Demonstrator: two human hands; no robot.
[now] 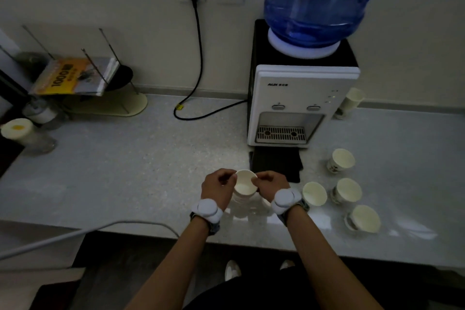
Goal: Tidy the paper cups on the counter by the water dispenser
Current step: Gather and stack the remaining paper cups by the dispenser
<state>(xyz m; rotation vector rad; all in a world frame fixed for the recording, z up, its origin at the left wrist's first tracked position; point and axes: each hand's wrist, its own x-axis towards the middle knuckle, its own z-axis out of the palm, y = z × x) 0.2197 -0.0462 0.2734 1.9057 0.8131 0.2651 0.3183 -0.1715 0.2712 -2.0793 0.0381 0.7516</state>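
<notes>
Both forearms reach forward over the speckled grey stone counter point(125, 163), wrists bent inward. The left hand point(219, 187) and the right hand point(270, 182) each pinch opposite sides of the rim of an upright white paper cup point(245, 182) between thumb and curled fingers. The cup sits low over the counter near its front edge; what lies under it is hard to tell. At 3 o'clock from it stand four loose white paper cups point(348, 190), apart from one another. At 1 o'clock a black mat point(276, 163) lies just before the white tabletop water dispenser point(299, 106).
</notes>
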